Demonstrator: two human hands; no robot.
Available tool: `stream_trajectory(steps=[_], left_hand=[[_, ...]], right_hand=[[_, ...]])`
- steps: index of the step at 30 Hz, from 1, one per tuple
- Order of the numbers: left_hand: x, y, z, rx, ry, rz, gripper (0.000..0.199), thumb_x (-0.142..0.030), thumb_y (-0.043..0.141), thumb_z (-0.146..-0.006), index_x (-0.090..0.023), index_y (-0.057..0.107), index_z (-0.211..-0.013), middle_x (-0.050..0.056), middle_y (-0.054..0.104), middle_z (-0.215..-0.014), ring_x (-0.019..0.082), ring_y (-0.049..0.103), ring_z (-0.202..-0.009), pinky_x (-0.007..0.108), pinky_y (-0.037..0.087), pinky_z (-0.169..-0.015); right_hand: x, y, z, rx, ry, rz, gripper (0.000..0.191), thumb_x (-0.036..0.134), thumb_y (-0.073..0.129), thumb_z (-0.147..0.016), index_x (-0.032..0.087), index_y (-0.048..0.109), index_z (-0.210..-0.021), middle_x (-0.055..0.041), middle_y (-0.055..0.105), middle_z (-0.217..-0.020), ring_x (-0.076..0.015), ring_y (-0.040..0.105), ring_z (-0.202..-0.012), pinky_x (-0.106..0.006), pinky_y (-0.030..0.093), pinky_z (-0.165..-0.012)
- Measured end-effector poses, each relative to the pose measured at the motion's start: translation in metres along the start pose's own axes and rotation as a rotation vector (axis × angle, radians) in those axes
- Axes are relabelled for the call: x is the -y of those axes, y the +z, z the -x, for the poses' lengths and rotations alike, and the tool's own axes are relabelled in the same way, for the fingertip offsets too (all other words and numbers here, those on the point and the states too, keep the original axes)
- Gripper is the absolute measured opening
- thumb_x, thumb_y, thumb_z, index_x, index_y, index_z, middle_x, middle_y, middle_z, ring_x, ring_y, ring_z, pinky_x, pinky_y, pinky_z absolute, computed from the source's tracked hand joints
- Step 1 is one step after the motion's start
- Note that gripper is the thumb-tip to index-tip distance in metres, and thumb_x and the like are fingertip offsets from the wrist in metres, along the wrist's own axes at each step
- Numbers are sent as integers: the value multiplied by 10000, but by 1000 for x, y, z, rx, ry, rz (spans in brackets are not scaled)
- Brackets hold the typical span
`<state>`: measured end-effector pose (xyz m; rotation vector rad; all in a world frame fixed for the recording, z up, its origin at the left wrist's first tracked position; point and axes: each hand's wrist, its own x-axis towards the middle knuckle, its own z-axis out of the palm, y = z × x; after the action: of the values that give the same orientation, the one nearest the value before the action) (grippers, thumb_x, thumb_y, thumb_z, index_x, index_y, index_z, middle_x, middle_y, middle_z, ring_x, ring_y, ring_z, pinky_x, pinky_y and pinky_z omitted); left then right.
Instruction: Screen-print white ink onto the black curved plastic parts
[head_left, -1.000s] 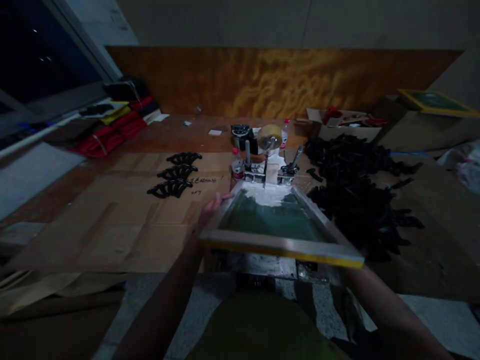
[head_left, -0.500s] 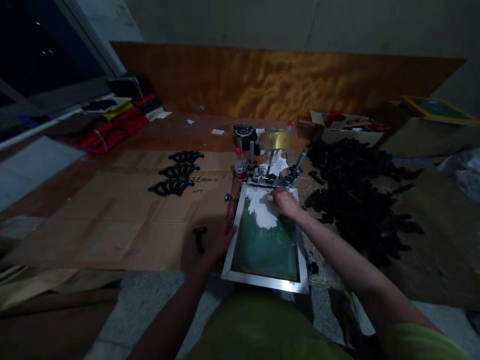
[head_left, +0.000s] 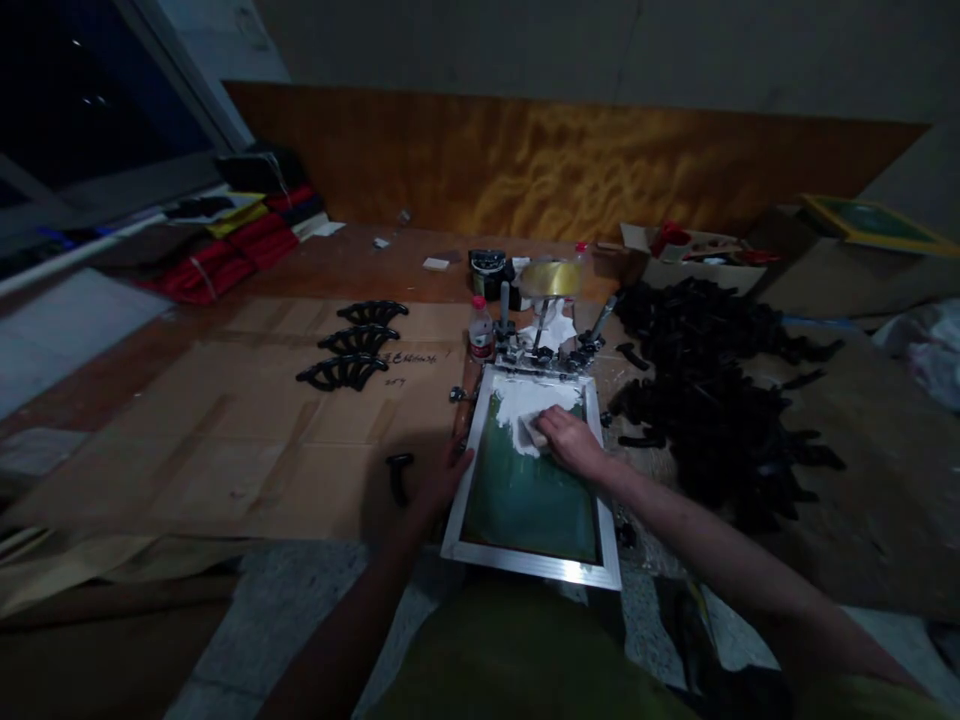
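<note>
A screen-printing frame (head_left: 459,547) with a silver rim and green mesh lies in front of me, its far end at a clamp (head_left: 546,362). Thick white ink (head_left: 516,398) covers the far part of the mesh. My right hand (head_left: 568,440) is closed around a small pale squeegee (head_left: 534,432), pressed to the mesh at the ink's near edge. At the frame's left edge is my left hand (head_left: 448,472), thumb by the rim; its other fingers are dark and partly hidden, so I cannot tell whether they grip anything. A black curved handle (head_left: 400,478) lies left of it.
Three rows of black handles (head_left: 343,373) lie on the cardboard (head_left: 270,430) at left. A large heap of black handles (head_left: 720,400) is at right. Behind the frame stand a red-capped bottle (head_left: 481,330) and a dark tub (head_left: 489,275). An open box (head_left: 697,275) sits farther back.
My right hand has drawn the squeegee toward me, from the far end of the frame to the near edge of the white ink. My left hand has stayed put.
</note>
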<state>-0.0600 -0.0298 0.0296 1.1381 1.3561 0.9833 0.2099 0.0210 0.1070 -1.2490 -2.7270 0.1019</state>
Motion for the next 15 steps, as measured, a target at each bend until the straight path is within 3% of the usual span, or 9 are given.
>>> stream_trajectory(steps=[4,7,11,13,15], left_hand=[[-14,-1,6,7,-21,-28,616,-491,565,-829,-133,560,-1330,144,658,-1310,298,628,-1179,430,506,-994],[-30,-7,9,4,-26,-103,634,-507,576,-815,-149,565,-1338,126,640,-1342,297,593,-1228,442,472,-1040],[-61,-20,10,-12,20,-153,559,-554,541,-840,-198,639,-1260,86,659,-1318,283,579,-1239,435,425,-1087],[-80,-24,8,-19,75,-154,524,-594,486,-868,-202,704,-1139,82,691,-1253,282,577,-1231,438,388,-1115],[-101,-23,1,-42,130,-80,537,-630,459,-874,-192,729,-1028,92,722,-1152,279,612,-1162,437,403,-1095]], right_hand=[[0,1,10,2,-55,-43,210,93,536,-823,148,655,-987,-115,661,-963,-233,565,-951,-321,430,-857],[-12,-19,-19,-16,113,-62,293,203,575,-881,188,639,-1166,-87,681,-1022,-227,600,-963,-298,436,-810],[-45,-53,-58,-112,334,12,563,276,618,-900,271,472,-1443,-84,685,-1130,-235,642,-974,-282,464,-761],[-68,-65,-54,-230,409,59,524,234,605,-903,247,512,-1418,-90,700,-1123,-229,661,-961,-275,485,-763],[-89,-69,-35,-351,520,128,377,153,566,-900,173,637,-1270,-94,732,-1043,-209,684,-888,-255,502,-733]])
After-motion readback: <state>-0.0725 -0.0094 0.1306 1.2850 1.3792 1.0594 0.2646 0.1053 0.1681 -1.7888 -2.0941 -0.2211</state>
